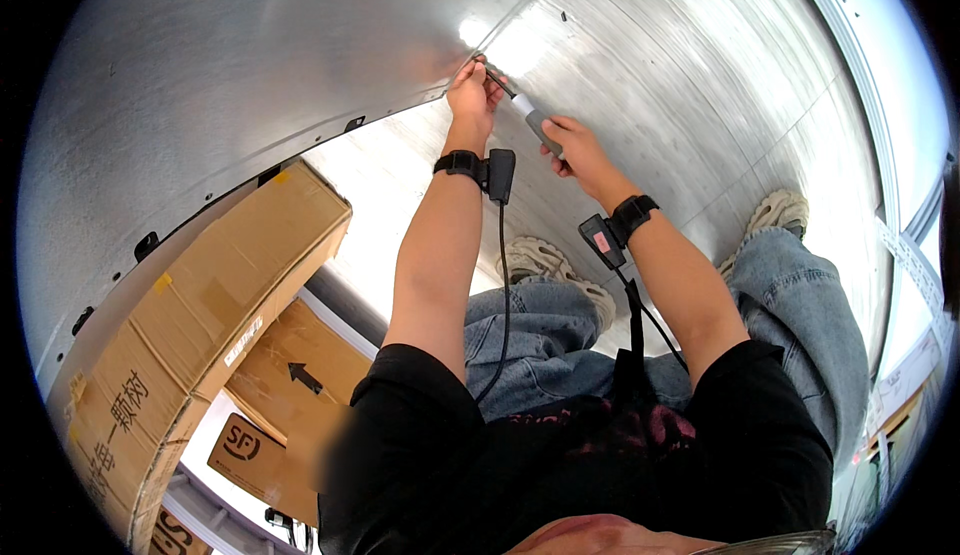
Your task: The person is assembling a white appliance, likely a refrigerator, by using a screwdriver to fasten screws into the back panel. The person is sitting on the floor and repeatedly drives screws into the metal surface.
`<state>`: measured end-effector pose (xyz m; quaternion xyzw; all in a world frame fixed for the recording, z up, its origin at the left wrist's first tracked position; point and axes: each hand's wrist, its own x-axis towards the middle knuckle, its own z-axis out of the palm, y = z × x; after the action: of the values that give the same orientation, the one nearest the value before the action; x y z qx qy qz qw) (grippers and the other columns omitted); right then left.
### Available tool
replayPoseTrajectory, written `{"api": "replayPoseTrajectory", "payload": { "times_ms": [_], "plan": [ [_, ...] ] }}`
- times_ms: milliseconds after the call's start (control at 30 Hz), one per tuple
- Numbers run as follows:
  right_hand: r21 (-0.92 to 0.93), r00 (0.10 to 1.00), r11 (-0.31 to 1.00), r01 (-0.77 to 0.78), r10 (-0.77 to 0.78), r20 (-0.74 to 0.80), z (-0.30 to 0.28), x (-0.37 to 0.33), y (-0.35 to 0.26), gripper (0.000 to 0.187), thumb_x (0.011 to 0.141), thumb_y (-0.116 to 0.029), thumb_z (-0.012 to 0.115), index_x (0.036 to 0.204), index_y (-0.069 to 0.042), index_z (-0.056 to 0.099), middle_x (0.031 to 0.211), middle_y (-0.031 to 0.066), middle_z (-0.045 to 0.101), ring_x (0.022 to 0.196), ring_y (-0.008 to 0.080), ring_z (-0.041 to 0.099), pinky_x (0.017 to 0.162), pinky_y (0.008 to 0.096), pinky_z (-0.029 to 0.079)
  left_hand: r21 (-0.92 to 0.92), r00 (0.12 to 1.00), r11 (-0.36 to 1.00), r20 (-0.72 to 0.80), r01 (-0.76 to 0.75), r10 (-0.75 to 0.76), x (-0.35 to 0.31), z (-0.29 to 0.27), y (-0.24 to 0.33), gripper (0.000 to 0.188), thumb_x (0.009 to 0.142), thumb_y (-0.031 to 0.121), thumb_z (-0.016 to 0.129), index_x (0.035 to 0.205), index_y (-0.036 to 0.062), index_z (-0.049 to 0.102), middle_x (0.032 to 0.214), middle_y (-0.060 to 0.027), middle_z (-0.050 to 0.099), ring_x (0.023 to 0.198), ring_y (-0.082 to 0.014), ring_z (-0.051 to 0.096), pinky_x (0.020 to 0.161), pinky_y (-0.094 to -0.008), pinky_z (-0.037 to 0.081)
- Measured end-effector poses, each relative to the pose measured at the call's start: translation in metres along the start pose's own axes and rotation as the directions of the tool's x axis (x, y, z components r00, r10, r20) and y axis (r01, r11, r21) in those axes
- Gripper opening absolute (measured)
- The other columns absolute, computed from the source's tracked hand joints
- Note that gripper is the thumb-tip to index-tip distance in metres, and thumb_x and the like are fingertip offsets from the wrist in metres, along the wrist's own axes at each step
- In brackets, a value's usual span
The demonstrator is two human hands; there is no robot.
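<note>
My right hand (573, 152) is wrapped round the grey handle of a screwdriver (541, 123). Its thin dark shaft points up and left to the lower edge of a large grey metal panel (300, 45). At that edge, by the panel's corner, my left hand (474, 95) is closed, with its fingertips pinched around the shaft's tip. Whatever lies between those fingertips is too small and covered to make out. Each wrist wears a black strap with a small box and a cable.
Cardboard boxes (215, 300) stand at the left along the panel, one long one in front. Pale wood-look floor (680, 75) lies beyond my hands, with a small dark bit on it. My shoes (555, 270) are planted below, and a white frame (850, 45) curves along the right.
</note>
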<state>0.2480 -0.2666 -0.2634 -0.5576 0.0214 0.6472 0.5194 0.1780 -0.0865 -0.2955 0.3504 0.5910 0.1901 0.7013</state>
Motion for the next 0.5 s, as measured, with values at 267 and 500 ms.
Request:
{"api": "replayPoseTrajectory", "payload": {
  "times_ms": [267, 500],
  "plan": [
    [0.236, 0.988, 0.961, -0.145, 0.130, 0.078, -0.007, 0.010, 0.001, 0.040, 0.093, -0.034, 0.050, 0.114, 0.000, 0.051, 0.077, 0.0072, 0.056, 0.046, 0.0090, 0.039, 0.039, 0.0237, 0.029, -0.006, 0.999, 1.000, -0.035, 0.015, -0.015, 0.001, 0.001, 0.000, 0.015, 0.097, 0.019, 0.048, 0.106, 0.0098, 0.057, 0.078, -0.0062, 0.062, 0.063, -0.0114, 0.058, 0.055, -0.0236, 0.048],
    [-0.084, 0.998, 0.995, -0.047, 0.042, -0.056, -0.008, 0.019, -0.010, 0.031, 0.090, -0.024, 0.056, 0.111, -0.002, 0.051, 0.079, 0.0088, 0.056, 0.050, 0.0121, 0.047, 0.042, 0.0262, 0.036, -0.062, 0.995, 0.998, -0.100, -0.028, 0.021, 0.000, 0.003, -0.004, 0.015, 0.093, 0.018, 0.056, 0.105, 0.0083, 0.055, 0.077, -0.0081, 0.063, 0.059, -0.0119, 0.056, 0.052, -0.0247, 0.048]
  ]
}}
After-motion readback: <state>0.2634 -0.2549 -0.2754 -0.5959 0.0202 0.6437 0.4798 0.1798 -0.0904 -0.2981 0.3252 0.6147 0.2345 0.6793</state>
